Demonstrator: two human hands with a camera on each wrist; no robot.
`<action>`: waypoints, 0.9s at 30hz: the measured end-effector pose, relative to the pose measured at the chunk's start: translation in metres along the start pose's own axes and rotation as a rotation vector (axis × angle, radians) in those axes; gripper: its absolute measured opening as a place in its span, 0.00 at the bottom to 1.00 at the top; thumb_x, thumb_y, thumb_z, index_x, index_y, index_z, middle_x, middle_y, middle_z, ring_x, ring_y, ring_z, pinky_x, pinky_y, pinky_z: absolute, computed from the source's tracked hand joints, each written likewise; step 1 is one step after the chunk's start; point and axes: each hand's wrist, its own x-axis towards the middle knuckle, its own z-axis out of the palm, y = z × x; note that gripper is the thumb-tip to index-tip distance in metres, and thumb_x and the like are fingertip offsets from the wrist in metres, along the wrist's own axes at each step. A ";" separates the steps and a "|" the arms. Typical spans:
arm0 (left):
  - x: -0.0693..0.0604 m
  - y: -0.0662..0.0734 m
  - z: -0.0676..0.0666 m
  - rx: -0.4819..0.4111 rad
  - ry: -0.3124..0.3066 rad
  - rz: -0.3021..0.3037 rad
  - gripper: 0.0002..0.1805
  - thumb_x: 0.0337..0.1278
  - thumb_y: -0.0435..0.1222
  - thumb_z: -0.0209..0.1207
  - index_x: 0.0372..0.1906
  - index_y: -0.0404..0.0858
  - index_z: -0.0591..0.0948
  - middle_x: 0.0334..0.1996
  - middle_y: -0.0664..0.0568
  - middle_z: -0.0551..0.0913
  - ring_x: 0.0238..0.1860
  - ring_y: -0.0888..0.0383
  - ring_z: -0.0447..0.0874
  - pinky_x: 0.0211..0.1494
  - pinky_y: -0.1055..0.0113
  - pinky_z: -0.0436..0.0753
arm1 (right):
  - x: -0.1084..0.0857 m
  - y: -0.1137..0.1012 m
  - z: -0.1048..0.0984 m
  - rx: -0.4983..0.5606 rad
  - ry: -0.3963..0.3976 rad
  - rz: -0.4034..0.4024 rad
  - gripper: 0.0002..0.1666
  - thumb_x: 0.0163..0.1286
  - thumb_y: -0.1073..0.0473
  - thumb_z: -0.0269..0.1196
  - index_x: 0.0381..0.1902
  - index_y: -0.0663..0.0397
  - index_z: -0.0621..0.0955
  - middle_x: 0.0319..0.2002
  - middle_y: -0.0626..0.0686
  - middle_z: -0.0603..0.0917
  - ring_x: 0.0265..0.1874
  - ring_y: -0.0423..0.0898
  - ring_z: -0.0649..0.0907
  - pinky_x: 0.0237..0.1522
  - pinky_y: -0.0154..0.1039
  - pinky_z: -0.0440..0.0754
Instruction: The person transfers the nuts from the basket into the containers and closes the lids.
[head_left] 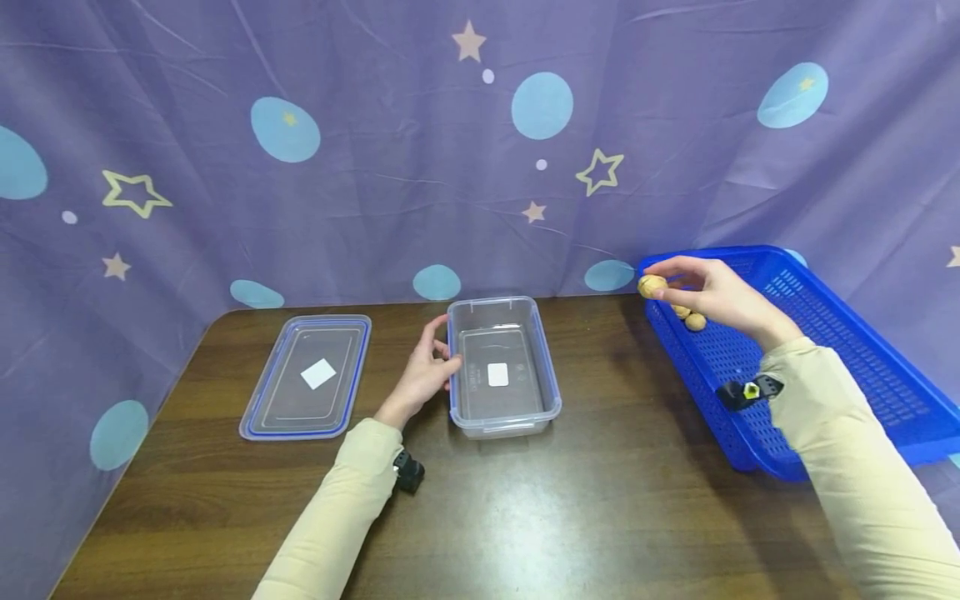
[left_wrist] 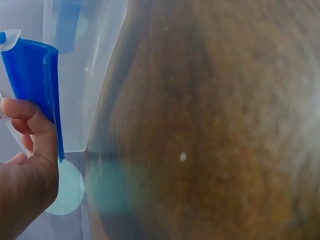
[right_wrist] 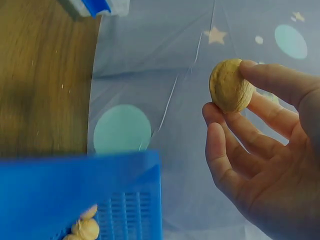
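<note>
My right hand (head_left: 716, 298) pinches a walnut (head_left: 652, 287) between thumb and fingertips, above the far left corner of a blue plastic basket (head_left: 693, 387). In the right wrist view the same walnut (right_wrist: 231, 86) shows its wrinkled tan shell. A few more walnuts (head_left: 695, 322) lie in the basket, partly hidden by my hand. My left hand (head_left: 423, 375) holds the left side of a clear plastic food container (head_left: 504, 421), its thumb at the rim. The left wrist view shows the fingers beside the container's blue side latch (left_wrist: 35, 75). A white square label (head_left: 497, 374) marks the container's bottom.
A clear lid (head_left: 307, 379) with a blue seal and a white label lies flat on the wooden table (head_left: 480, 508), left of the container. Behind the table hangs a purple curtain (head_left: 375, 150) with stars and blue spots.
</note>
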 end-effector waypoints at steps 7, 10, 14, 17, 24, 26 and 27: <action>-0.002 0.001 0.000 0.071 0.017 0.026 0.44 0.52 0.21 0.54 0.76 0.40 0.54 0.29 0.49 0.66 0.15 0.64 0.66 0.16 0.74 0.74 | 0.006 -0.013 0.016 0.020 -0.034 -0.046 0.21 0.68 0.60 0.64 0.58 0.59 0.78 0.50 0.59 0.82 0.42 0.42 0.82 0.38 0.29 0.78; -0.002 0.001 0.000 0.085 0.018 0.030 0.44 0.52 0.21 0.55 0.76 0.39 0.53 0.27 0.49 0.66 0.14 0.64 0.66 0.16 0.74 0.74 | 0.010 -0.015 0.025 0.052 -0.059 -0.104 0.20 0.68 0.63 0.63 0.57 0.62 0.78 0.49 0.60 0.82 0.41 0.44 0.83 0.40 0.28 0.79; -0.001 0.000 -0.001 0.098 0.013 0.034 0.45 0.52 0.21 0.55 0.76 0.38 0.53 0.24 0.50 0.67 0.14 0.65 0.65 0.16 0.73 0.75 | 0.015 -0.016 0.038 0.078 -0.082 -0.147 0.19 0.67 0.64 0.63 0.56 0.63 0.79 0.48 0.60 0.82 0.41 0.43 0.82 0.42 0.28 0.79; 0.000 -0.001 -0.001 0.102 0.006 0.036 0.45 0.52 0.21 0.55 0.76 0.37 0.52 0.23 0.51 0.67 0.14 0.64 0.65 0.16 0.73 0.75 | 0.019 -0.017 0.048 0.092 -0.094 -0.170 0.19 0.67 0.66 0.63 0.55 0.66 0.79 0.48 0.61 0.82 0.41 0.42 0.82 0.43 0.29 0.79; -0.008 0.015 -0.001 0.095 -0.024 0.044 0.44 0.52 0.19 0.53 0.75 0.31 0.50 0.21 0.50 0.67 0.15 0.62 0.66 0.18 0.72 0.75 | 0.030 -0.017 0.070 0.159 -0.125 -0.194 0.19 0.66 0.68 0.63 0.54 0.70 0.78 0.47 0.63 0.82 0.41 0.42 0.83 0.43 0.29 0.79; -0.013 0.025 0.000 0.100 -0.025 0.049 0.43 0.52 0.19 0.53 0.75 0.29 0.50 0.20 0.50 0.67 0.15 0.62 0.66 0.18 0.71 0.76 | 0.032 -0.018 0.076 0.175 -0.136 -0.200 0.19 0.66 0.69 0.63 0.54 0.70 0.78 0.47 0.63 0.83 0.41 0.44 0.83 0.44 0.30 0.79; -0.015 0.028 0.000 0.101 -0.027 0.052 0.43 0.51 0.19 0.52 0.74 0.28 0.50 0.20 0.50 0.67 0.15 0.62 0.66 0.18 0.71 0.76 | 0.034 -0.018 0.078 0.177 -0.142 -0.203 0.19 0.66 0.68 0.63 0.54 0.69 0.78 0.47 0.63 0.83 0.41 0.45 0.83 0.44 0.30 0.80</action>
